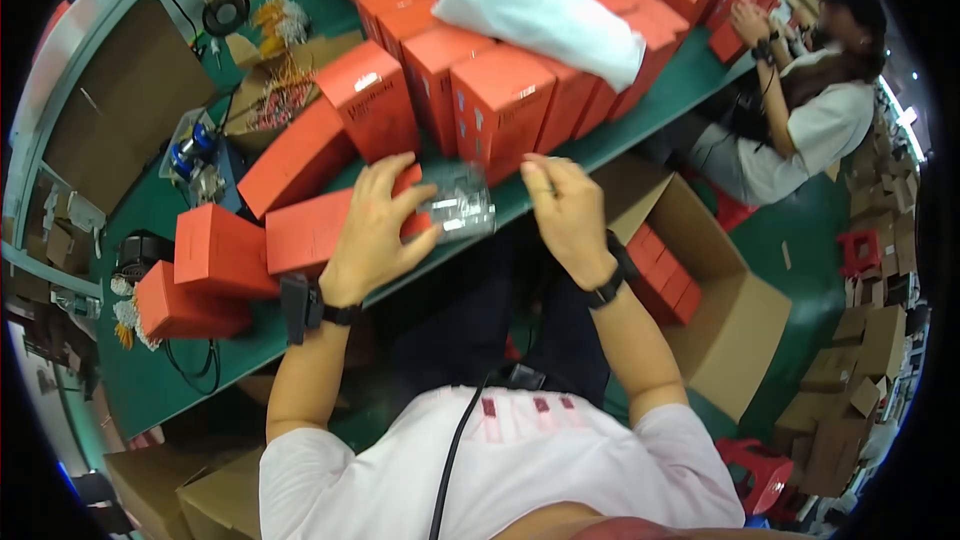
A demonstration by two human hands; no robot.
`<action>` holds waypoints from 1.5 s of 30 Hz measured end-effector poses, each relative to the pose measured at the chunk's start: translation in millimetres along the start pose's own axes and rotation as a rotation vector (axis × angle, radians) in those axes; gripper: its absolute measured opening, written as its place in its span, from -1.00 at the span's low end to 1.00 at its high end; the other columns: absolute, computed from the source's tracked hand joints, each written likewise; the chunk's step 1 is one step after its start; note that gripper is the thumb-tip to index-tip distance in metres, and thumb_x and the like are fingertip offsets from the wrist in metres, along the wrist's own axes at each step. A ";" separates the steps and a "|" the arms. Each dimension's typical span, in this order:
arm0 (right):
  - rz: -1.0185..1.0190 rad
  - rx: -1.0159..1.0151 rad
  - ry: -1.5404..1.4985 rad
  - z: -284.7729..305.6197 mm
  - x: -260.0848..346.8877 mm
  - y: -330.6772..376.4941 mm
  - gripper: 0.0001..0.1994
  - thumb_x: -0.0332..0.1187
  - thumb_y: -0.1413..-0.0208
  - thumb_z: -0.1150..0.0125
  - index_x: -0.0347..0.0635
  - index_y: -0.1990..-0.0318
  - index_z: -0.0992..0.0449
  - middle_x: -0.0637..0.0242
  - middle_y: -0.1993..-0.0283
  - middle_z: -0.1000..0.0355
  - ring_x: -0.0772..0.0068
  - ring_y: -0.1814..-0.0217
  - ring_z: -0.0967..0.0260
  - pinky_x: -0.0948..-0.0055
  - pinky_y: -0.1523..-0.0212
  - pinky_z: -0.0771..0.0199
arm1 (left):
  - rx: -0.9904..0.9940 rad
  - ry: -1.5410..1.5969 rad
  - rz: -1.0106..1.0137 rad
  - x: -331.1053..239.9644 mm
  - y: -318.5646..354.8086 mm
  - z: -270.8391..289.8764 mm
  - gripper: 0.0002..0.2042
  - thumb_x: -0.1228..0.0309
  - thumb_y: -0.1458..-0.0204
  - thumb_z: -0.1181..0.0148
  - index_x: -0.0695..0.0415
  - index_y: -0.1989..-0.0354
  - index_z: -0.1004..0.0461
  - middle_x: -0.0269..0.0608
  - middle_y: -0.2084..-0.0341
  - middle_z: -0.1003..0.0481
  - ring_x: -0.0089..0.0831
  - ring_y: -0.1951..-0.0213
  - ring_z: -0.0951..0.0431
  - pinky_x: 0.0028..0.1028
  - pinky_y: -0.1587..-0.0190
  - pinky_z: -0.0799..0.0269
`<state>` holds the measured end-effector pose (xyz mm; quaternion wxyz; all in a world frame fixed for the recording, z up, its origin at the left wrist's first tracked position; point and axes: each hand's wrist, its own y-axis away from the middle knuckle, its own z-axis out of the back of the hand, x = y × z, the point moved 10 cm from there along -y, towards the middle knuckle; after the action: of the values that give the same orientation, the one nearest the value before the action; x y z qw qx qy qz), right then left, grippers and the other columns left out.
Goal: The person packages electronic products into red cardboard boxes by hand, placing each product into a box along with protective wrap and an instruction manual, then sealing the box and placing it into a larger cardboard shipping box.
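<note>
My left hand (375,230) spreads its fingers over the right end of a red box (305,230) lying on the green table. Its thumb and index finger reach to a clear plastic piece (460,205), shiny and see-through, at the table's near edge. I cannot tell whether the plastic is joined to the box. To the right of the plastic and apart from it, my right hand (570,215) is raised with its fingers curled together. A small dark spot shows at those fingers; what it is cannot be made out.
Stacked red boxes (500,105) fill the table's back, with a white plastic bag (540,15) on top. More red boxes (220,255) stand at left. An open carton (735,340) holding small red boxes stands at my right. A co-worker (800,120) sits at the far right.
</note>
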<state>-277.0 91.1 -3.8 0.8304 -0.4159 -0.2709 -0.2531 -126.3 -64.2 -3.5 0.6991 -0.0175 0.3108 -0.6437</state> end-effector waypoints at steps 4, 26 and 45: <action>0.263 -0.237 0.314 84.9 99.8 -73.2 -0.71 -0.33 -0.11 -0.36 -0.34 0.08 -0.60 0.08 0.17 -0.56 0.26 0.22 -0.52 0.36 0.18 -0.51 | -0.006 -0.026 0.006 -16.8 6.1 16.3 -0.51 0.27 0.10 -0.46 0.11 -0.05 -0.55 0.08 -0.26 -0.27 0.08 -0.32 -0.22 -0.01 -0.36 -0.18; 0.435 -0.020 0.128 54.7 159.9 -67.3 -0.52 -0.39 0.18 -0.38 -0.31 0.03 -0.44 -0.02 0.11 -0.47 -0.10 0.14 -0.49 0.15 0.10 -0.52 | -0.378 1.943 0.093 -76.9 -87.4 29.7 -0.59 0.16 -0.30 -0.13 0.16 -0.18 -0.38 -0.21 -0.11 -0.48 -0.40 -0.12 -0.45 -0.31 -0.21 -0.33; -0.481 0.342 -0.553 59.8 26.4 78.1 -0.52 -0.23 -0.17 -0.40 -0.40 -0.12 -0.48 0.24 0.13 -0.55 0.71 0.26 -0.44 0.63 0.24 -0.42 | -0.016 2.244 0.305 -94.2 -29.6 -31.6 -0.46 0.39 -0.02 -0.11 0.23 -0.24 -0.33 0.08 -0.16 -0.46 0.01 -0.23 -0.44 -0.03 -0.33 -0.31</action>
<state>-221.8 176.5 0.8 0.7003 -0.2491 -0.6120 -0.2702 -165.0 28.5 22.4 0.0964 0.6035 0.7653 -0.2020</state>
